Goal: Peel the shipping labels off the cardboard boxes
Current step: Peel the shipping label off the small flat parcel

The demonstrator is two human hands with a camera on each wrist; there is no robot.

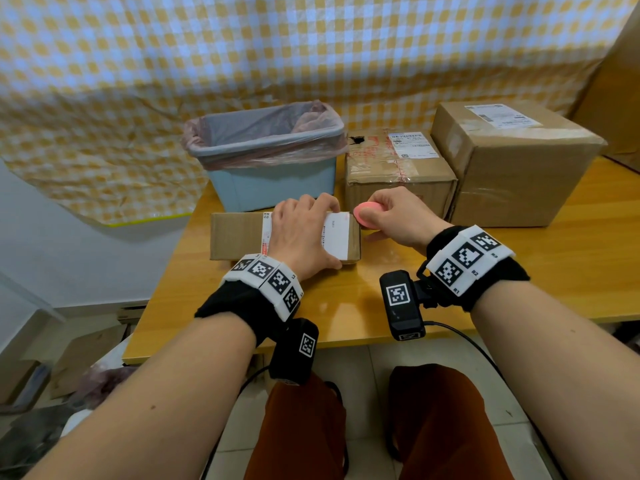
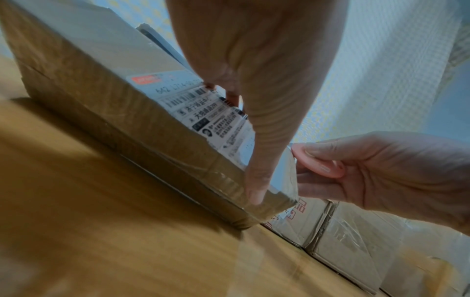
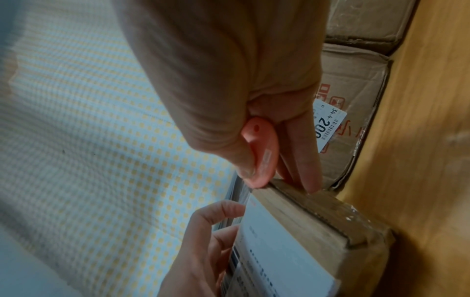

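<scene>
1. Wooden table [image 1: 519, 278] carries everything; checked cloth [image 1: 311, 46] hangs behind.
2. Large box [image 1: 512, 174] at far right, label [image 1: 500, 116] on its top.
3. Blue bin [image 1: 273, 168] with pink liner, far centre.
4. Medium box [image 1: 398, 171] between bin and large box, its own label [image 1: 412, 144] on top.
5. Flat box [image 1: 239, 237] nearest the person, white shipping label [image 1: 337, 233] stuck on top.
6. Left hand [image 1: 304, 233] lies over the label, fingers curled over the far edge, thumb on the near side, gripping the flat box.
7. Right hand [image 1: 394, 216] pinches a pink scraper [image 1: 367, 216], its tip at the flat box's right top edge.
</scene>
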